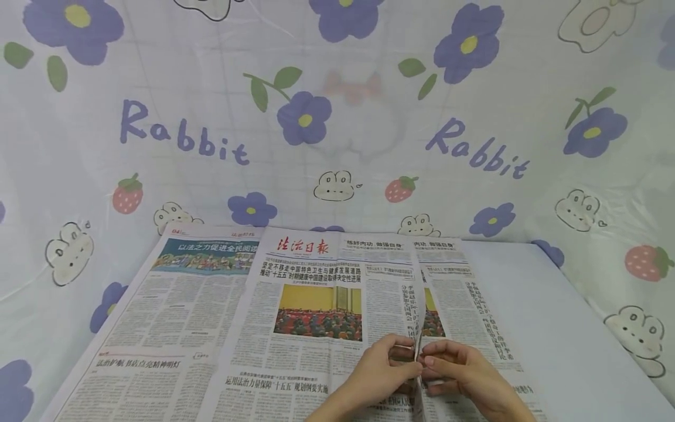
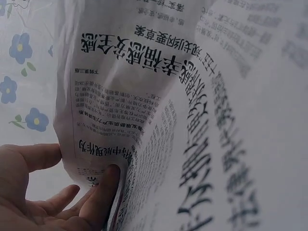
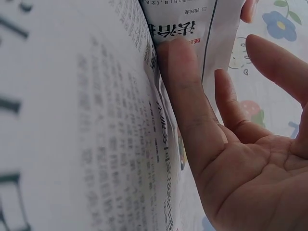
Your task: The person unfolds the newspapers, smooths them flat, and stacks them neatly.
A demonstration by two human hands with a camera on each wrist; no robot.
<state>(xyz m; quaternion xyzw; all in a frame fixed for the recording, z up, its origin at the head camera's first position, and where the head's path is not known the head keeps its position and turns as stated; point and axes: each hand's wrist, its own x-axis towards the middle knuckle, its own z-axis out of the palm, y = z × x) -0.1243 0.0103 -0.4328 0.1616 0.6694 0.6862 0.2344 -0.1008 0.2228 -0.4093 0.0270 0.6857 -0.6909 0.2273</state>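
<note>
An opened newspaper point(image 1: 311, 357) lies across the table, with a red masthead and a photo of a large meeting. Part of it rises as a raised fold point(image 1: 418, 334) between both hands. From the left side of this fold, my left hand point(image 1: 377, 370) pinches the paper with thumb and bent fingers. My right hand point(image 1: 471, 375) holds it from the opposite side, its fingertips close to the left ones. The left wrist view has fingers point(image 2: 98, 204) against the curved sheet point(image 2: 110, 106). In the right wrist view a finger point(image 3: 185, 86) lies along the page point(image 3: 120, 120).
Beneath the newspaper is a white tabletop point(image 1: 559, 316), bare at the right. A sheet point(image 1: 195, 293) with a blue-green banner extends to the left. Behind the table hangs a pale curtain point(image 1: 343, 152) printed with purple flowers, rabbits, strawberries and lettering.
</note>
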